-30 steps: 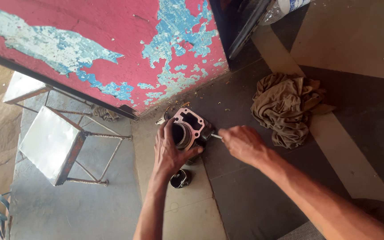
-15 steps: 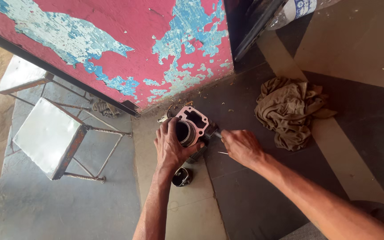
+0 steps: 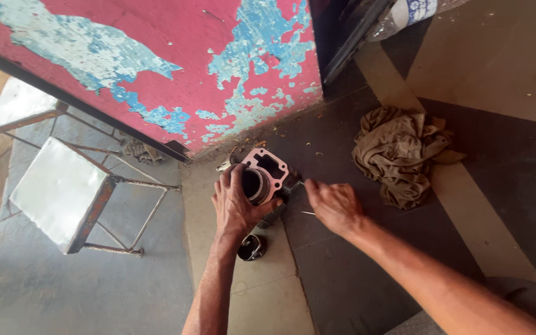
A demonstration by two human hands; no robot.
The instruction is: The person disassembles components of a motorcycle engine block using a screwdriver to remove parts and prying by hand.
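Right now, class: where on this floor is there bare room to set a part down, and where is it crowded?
Free: the dark floor between the cylinder block and the crumpled rag, and the pale tile below the small round part. Crowded: around the block, where the left hand grips it and the right hand works beside it.

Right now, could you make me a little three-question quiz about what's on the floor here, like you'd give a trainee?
1. True or false: the left hand rests on the metal engine cylinder with a pink gasket face.
2. Which lies to the right of the right hand? A) a crumpled brown rag B) a green bucket C) a coiled hose
3. What small dark round part lies on the floor: nearer the left wrist or the metal stool?

Key: 1 true; 2 A; 3 nearer the left wrist.
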